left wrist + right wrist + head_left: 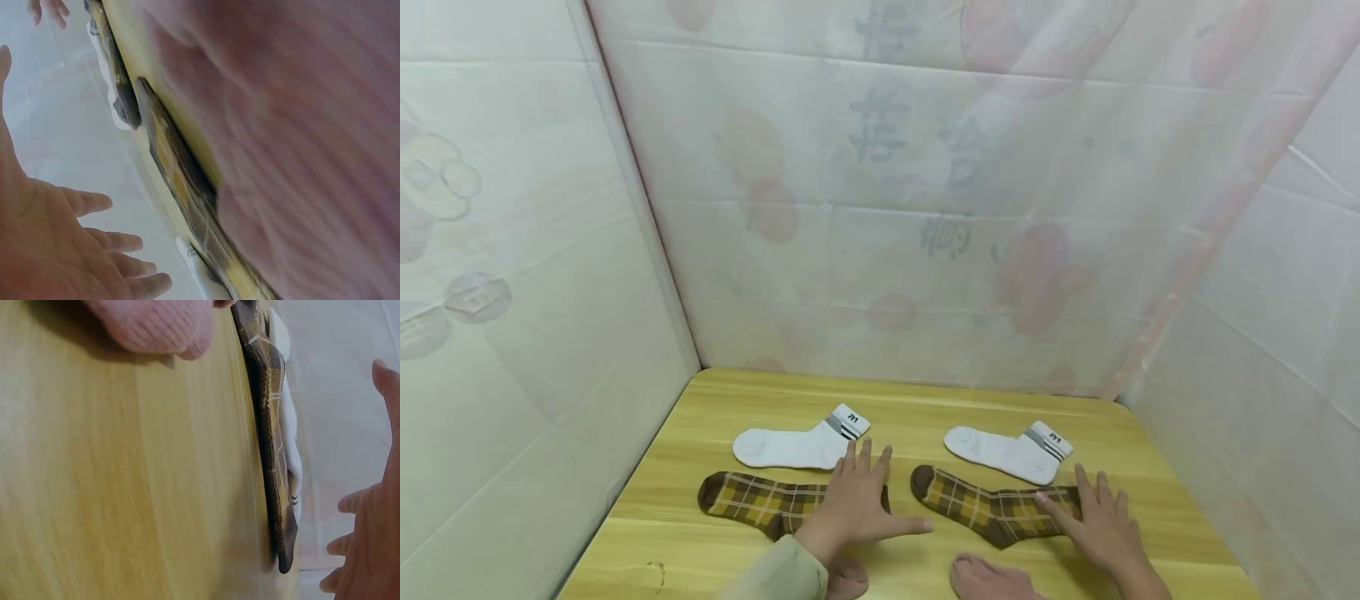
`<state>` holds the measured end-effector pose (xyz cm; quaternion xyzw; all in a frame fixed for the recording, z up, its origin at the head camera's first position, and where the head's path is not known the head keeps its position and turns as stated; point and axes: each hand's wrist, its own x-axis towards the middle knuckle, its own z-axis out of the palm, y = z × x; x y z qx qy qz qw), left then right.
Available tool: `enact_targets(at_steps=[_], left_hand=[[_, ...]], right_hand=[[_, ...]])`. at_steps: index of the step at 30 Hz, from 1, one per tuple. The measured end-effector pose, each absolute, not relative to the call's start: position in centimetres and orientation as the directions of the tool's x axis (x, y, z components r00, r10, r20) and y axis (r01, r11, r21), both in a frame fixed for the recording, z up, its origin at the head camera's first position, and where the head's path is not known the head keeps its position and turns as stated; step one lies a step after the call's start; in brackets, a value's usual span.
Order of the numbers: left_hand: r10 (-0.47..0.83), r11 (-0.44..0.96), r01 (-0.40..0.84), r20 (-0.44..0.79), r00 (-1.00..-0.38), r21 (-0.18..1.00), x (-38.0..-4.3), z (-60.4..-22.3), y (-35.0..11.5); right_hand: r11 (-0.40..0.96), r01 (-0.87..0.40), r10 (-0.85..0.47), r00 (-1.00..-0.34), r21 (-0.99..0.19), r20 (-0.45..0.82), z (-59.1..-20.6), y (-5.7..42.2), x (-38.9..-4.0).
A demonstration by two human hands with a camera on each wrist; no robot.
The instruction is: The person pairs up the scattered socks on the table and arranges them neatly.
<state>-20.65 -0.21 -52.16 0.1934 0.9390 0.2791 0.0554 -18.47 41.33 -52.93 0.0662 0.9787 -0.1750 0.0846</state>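
Fingers spread, my left hand (pixel 854 504) hovers over the cuff end of the left plaid sock (pixel 752 498), hiding part of it. My right hand (pixel 1101 525), also with spread fingers, is above the cuff end of the right plaid sock (pixel 970 504). Neither hand grips anything; the left wrist view shows the left palm (pixel 56 250) bare. Both plaid socks are brown and yellow and lie flat with toes to the left. Behind them lie two white ankle socks, one on the left (pixel 782 448) and one on the right (pixel 1000 452), with dark-striped cuffs.
Near the front edge are two pink ribbed socks, one (pixel 847 579) partly under the left forearm and another (pixel 992 577) left of the right wrist. The wood-grain table (pixel 910 433) is enclosed by pale printed sheets (pixel 850 250) behind and on both sides.
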Motion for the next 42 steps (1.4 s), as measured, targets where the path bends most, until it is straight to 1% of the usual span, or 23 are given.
enact_targets(at_steps=[5,15,23,36,42], left_hand=[[0.402,0.758,0.348,0.023,-0.915,0.551,-20.6,-52.2,0.8],[0.403,0.742,0.322,-0.007,-0.915,0.589,-20.6,-52.5,1.7],[0.423,0.719,0.324,-0.017,-0.906,0.614,-20.6,-52.1,2.5],[0.432,0.658,0.255,-0.078,-0.899,0.709,-20.3,-51.9,3.1],[0.432,0.649,0.228,-0.104,-0.896,0.726,-20.3,-51.9,3.3]], right_hand=[[0.923,0.171,0.104,-0.973,-0.344,-0.204,-53.0,41.6,-18.5],[0.896,0.185,0.098,-0.969,-0.404,-0.226,-53.2,41.8,-18.7],[0.887,0.196,0.107,-0.968,-0.419,-0.226,-53.5,41.8,-18.8],[0.871,0.211,0.11,-0.964,-0.443,-0.242,-54.0,41.8,-18.7],[0.871,0.216,0.113,-0.962,-0.442,-0.248,-54.2,41.8,-18.7]])
